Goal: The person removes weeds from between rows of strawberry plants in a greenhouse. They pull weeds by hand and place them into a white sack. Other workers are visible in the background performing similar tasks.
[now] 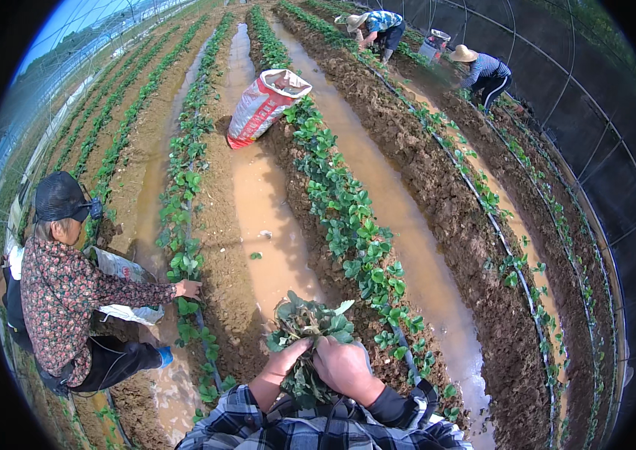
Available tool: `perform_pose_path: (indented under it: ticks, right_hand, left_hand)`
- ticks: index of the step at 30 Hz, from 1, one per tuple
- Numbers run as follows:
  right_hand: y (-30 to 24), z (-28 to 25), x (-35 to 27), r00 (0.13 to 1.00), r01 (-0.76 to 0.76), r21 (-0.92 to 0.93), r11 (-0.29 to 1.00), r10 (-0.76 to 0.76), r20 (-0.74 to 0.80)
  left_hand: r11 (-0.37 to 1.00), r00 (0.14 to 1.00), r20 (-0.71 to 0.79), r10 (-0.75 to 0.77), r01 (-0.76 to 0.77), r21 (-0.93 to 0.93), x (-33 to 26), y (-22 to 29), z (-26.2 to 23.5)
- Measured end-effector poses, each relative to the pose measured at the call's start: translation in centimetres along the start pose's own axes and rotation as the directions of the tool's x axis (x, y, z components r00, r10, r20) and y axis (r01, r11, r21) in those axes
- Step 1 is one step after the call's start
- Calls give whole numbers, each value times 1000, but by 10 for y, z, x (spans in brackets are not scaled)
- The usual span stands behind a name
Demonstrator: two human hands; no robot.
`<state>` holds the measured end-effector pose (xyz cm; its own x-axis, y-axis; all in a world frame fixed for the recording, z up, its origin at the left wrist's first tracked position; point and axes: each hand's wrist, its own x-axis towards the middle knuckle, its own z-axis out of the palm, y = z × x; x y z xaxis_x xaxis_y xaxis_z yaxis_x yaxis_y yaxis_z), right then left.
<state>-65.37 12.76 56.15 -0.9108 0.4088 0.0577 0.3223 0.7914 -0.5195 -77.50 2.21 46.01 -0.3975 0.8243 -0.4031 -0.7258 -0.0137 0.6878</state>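
Observation:
A thick bunch of green leaves with pale stems [309, 319] is gathered in front of my body, over the muddy furrow. My left hand [286, 365] closes round its left side, and my right hand [342, 367] grips it from the right. The two hands nearly meet at the stems. More leaves hang down below and between them. My right fingers are partly hidden by the back of the hand. Just to the right runs a ridge of low leafy plants [355, 217], looking like strawberry plants.
Water-filled furrows [258, 202] run between soil ridges. A red and white sack [261, 112] stands ahead in one. At left a crouching person [63, 285] reaches into a plant row beside a white sack [124, 274]. Two people bend at far right near a bucket [433, 46].

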Motion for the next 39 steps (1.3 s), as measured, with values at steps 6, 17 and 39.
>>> perform_pose_path:
  ticks: [6,17,39]
  right_hand:
    - [-32,20,28,973,168,146,975,-187,133]
    - [13,9,111,968,2,844,536,-212,132]
    - [317,-37,157,489,-63,997,-55,869,78]
  left_hand:
    - [997,971,-230,-61,49,-58,-43,34,-30]
    - [974,893,-443,83,-166,-153,-44,94,-20]
    - [866,746,-563,356,-490,-102,177,283,-58]
